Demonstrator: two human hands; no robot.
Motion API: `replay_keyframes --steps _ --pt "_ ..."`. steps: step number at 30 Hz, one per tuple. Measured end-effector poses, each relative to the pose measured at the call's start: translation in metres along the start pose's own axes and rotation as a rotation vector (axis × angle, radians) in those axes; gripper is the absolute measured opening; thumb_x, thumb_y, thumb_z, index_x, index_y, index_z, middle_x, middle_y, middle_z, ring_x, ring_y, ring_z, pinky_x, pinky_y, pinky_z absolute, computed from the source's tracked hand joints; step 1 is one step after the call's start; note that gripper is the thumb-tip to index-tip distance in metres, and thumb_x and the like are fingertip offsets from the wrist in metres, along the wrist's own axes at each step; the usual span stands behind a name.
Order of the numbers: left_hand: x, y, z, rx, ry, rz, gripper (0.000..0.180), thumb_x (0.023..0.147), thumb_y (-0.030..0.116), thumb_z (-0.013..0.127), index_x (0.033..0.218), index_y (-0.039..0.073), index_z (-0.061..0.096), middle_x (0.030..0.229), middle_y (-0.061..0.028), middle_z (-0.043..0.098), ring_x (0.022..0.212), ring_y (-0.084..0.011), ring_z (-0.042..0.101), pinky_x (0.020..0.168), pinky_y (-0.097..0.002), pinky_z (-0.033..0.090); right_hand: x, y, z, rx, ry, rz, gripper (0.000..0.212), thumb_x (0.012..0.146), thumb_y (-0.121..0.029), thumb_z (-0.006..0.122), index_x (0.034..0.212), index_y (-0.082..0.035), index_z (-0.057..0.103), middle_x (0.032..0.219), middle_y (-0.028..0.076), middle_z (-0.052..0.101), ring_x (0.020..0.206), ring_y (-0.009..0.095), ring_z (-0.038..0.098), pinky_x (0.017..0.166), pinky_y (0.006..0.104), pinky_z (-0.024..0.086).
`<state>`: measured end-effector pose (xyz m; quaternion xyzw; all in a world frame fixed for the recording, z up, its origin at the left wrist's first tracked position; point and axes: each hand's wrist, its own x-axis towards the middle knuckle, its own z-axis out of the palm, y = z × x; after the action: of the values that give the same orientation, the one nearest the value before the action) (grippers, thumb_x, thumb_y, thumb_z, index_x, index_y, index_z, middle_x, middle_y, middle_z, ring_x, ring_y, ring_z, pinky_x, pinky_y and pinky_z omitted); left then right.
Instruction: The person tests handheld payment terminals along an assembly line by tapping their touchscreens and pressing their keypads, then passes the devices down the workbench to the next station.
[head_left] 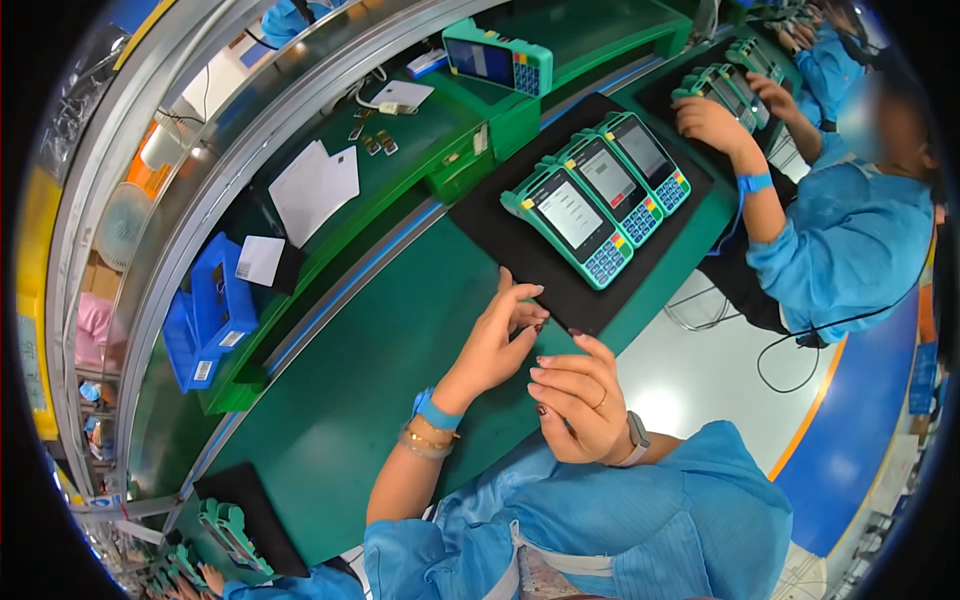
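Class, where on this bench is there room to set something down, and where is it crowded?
The widest bare patch is the green bench top between the raised green shelf and the left forearm. A bare strip of black mat separates three card terminals from the left hand. Crowded: the mat's middle, and the shelf, with white papers and blue bins.

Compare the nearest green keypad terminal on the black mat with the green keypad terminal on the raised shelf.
The green mat terminal lies face up; the green shelf terminal stands on its long side. The green mat terminal's display is mostly white; the green shelf terminal's looks dark blue. Both have green casings and keypads.
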<state>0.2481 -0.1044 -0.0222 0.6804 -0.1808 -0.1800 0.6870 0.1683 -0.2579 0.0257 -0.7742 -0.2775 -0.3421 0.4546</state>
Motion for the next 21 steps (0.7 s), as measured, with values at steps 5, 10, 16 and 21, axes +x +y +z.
replay_keyframes --steps 5,10,16,21 --pt "-0.04 0.032 -0.018 0.671 -0.047 0.079 0.05 0.085 0.004 0.063 0.133 0.005 0.048 0.149 -0.0256 0.033 0.131 -0.0379 0.045 0.105 -0.0426 0.04 0.002 -0.004 0.0 0.022 -0.019 -0.016 0.019 0.071 -0.002 0.064 0.089 0.002 0.07 0.095 0.013 0.068 0.091 0.029 0.066 0.095 0.0517 0.045" --pt "-0.18 0.045 -0.051 1.426 0.273 -0.279 0.068 0.077 0.023 0.073 0.139 0.015 0.048 0.15 -0.0239 0.03 0.14 -0.0457 0.025 0.112 -0.0581 0.022 0.003 -0.005 0.014 0.111 -0.073 -0.023 0.021 0.071 -0.002 0.065 0.091 0.003 0.068 0.096 0.014 0.068 0.093 0.029 0.066 0.096 0.0522 0.045" --pt "-0.409 0.007 -0.067 1.851 0.905 -0.992 0.062 0.091 0.035 0.059 0.147 0.017 0.039 0.151 -0.0259 0.029 0.139 -0.0438 0.028 0.108 -0.0559 0.028 0.005 -0.021 0.05 0.292 -0.129 -0.078 0.024 0.07 -0.001 0.069 0.093 0.002 0.067 0.1 0.013 0.065 0.094 0.029 0.065 0.097 0.0525 0.045" --pt "-0.442 0.035 -0.044 1.59 1.278 -1.022 0.052 0.098 0.034 0.052 0.134 -0.004 0.046 0.121 -0.0413 0.049 0.109 -0.0522 0.052 0.098 -0.051 0.043 0.003 -0.032 0.064 0.315 -0.166 -0.113 0.024 0.069 -0.001 0.07 0.092 0.002 0.067 0.099 0.013 0.065 0.094 0.029 0.065 0.098 0.0523 0.046"
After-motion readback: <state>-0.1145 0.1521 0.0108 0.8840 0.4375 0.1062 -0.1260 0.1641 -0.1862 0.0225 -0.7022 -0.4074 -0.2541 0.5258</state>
